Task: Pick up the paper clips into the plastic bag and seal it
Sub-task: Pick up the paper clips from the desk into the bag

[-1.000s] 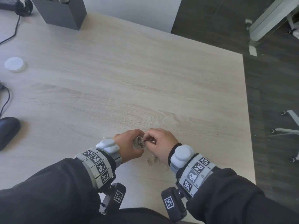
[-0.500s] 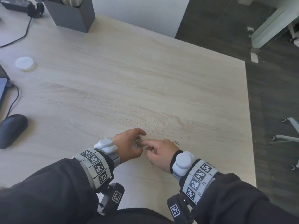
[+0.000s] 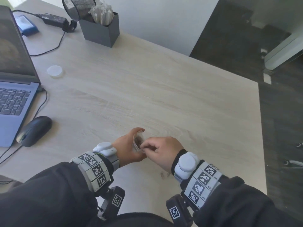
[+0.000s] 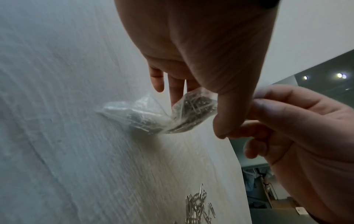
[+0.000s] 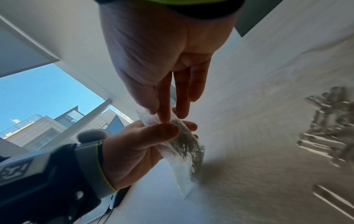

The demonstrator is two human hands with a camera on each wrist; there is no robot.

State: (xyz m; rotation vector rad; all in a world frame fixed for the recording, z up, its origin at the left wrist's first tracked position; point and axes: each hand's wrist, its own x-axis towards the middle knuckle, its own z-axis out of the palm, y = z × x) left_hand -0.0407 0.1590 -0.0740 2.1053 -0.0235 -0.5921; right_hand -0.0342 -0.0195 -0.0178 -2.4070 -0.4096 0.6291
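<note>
A small clear plastic bag (image 3: pixel 138 140) with several paper clips inside stands on its lower end on the wooden table (image 3: pixel 164 95). My left hand (image 3: pixel 139 143) grips it, thumb on the near side and fingers behind. My right hand (image 3: pixel 144 146) pinches the bag's top edge between thumb and index finger. In the left wrist view the bag (image 4: pixel 193 112) bulges with clips beside my left thumb. The right wrist view shows the bag (image 5: pixel 184 145) under my right fingertips (image 5: pixel 165 116). Loose paper clips (image 3: pixel 164 175) lie on the table under my right wrist, as a pile (image 4: pixel 199 204) (image 5: pixel 329 121).
An open laptop (image 3: pixel 14 95) and a black mouse (image 3: pixel 34 130) lie at the left, with cables. A white lid (image 3: pixel 55 71), a grey box (image 3: pixel 101 31) and a mesh cup (image 3: pixel 78 7) stand further back. The table's right edge (image 3: pixel 260 128) is close.
The view has tilted up, so the laptop and box show. My right hand has moved from poking into the bag's mouth to pinching its top edge; my left hand still holds the bag.
</note>
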